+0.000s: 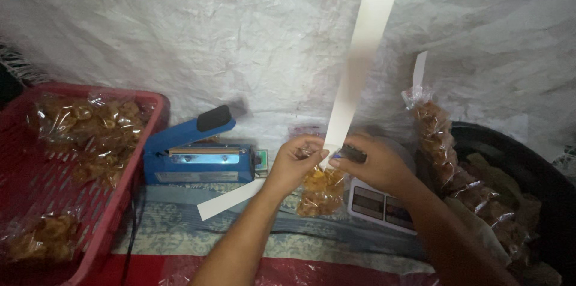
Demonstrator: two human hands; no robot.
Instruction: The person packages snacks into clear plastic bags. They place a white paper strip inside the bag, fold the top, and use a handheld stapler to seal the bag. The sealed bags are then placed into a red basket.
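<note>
My left hand [296, 159] pinches the top of a small clear bag of golden fried snacks [321, 191] together with the lower end of a long white paper strip [360, 64] that stands up and leans right. My right hand [379, 165] meets it from the right and grips a small dark tool [354, 154], perhaps a stapler, pressed against the strip and the bag's top. The bag hangs below both hands, just above the mat.
A blue heat sealer [198, 157] with its arm raised sits left of my hands. A red basket [129, 184] at far left holds snack bags. A white digital scale [378, 205] lies behind the bag. A chain of filled bags [456, 172] leans into a black tub [522, 157]. A loose white strip [231, 199] lies on the mat.
</note>
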